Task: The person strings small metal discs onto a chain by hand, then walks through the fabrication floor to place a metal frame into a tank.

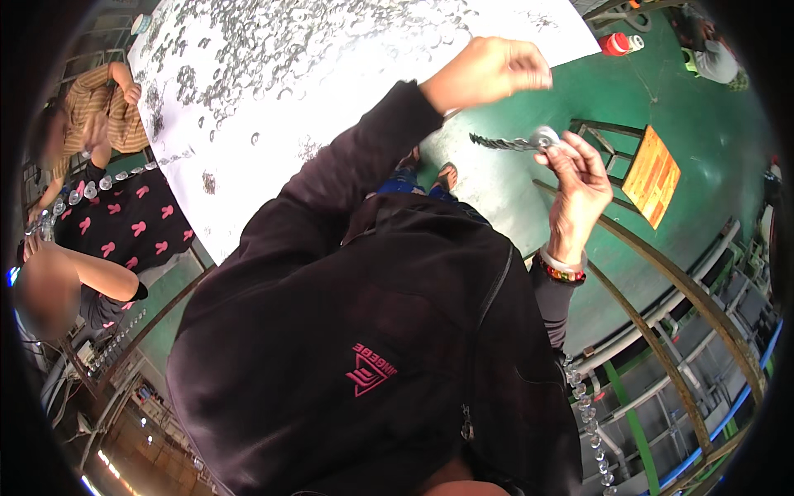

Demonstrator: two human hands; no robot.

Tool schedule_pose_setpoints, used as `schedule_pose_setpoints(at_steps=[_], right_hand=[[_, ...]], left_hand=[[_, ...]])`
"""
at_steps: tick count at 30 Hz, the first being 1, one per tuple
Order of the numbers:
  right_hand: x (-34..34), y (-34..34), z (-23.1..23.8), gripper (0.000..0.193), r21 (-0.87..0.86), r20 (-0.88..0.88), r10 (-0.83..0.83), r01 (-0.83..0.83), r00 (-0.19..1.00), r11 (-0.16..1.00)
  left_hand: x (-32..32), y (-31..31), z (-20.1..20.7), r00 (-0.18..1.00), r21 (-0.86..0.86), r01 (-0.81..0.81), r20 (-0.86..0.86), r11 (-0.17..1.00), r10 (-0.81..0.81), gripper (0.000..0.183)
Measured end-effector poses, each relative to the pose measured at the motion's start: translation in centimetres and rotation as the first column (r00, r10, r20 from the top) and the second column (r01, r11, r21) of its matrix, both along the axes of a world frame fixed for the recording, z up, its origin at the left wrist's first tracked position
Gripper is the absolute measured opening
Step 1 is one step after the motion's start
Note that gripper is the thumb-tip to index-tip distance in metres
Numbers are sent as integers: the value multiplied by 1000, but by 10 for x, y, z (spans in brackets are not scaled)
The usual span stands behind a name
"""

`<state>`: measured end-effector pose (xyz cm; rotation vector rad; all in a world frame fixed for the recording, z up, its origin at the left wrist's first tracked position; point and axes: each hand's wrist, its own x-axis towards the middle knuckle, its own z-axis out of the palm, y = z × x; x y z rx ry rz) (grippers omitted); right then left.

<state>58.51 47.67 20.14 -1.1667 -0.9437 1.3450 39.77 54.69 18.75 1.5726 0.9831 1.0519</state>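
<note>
My right hand (579, 182) pinches a clear, shiny round disc (543, 139) between thumb and fingers, off the table's right edge. From the disc a dark twisted strand (500, 143) sticks out leftward; its exact kind is unclear. Farther away, my left hand (488, 73) is raised by the table's right edge, fingers curled together, and whatever it may hold is hidden. Many small dark rings (256, 74) lie scattered across the white tabletop (356, 99), with denser dark clumps among them.
At the left, a person in a striped top (103, 103) and another person (99, 277) sit by strings of clear beads (74, 197). A wooden-topped stool (653, 178) stands on the green floor at right, near metal rails (686, 281). A red container (612, 45) is beyond. Another bead string (587, 409) hangs lower right.
</note>
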Motion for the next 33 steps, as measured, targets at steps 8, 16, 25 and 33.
schedule_pose_setpoints(at_steps=[8,16,25,33], right_hand=[[7,21,0,17,78,-4,75,-74,997,994],[11,16,-10,17,138,147,16,-36,989,990],[-11,20,-3,15,77,159,98,-112,982,991],[-25,104,-4,20,-52,314,391,-395,865,917]], left_hand=[[24,-40,24,923,373,12,-361,928,133,10],[39,-62,26,833,377,-184,-430,908,348,14],[32,-58,5,925,320,-273,-171,907,339,8],[3,-61,-2,989,443,-116,-32,889,145,11]])
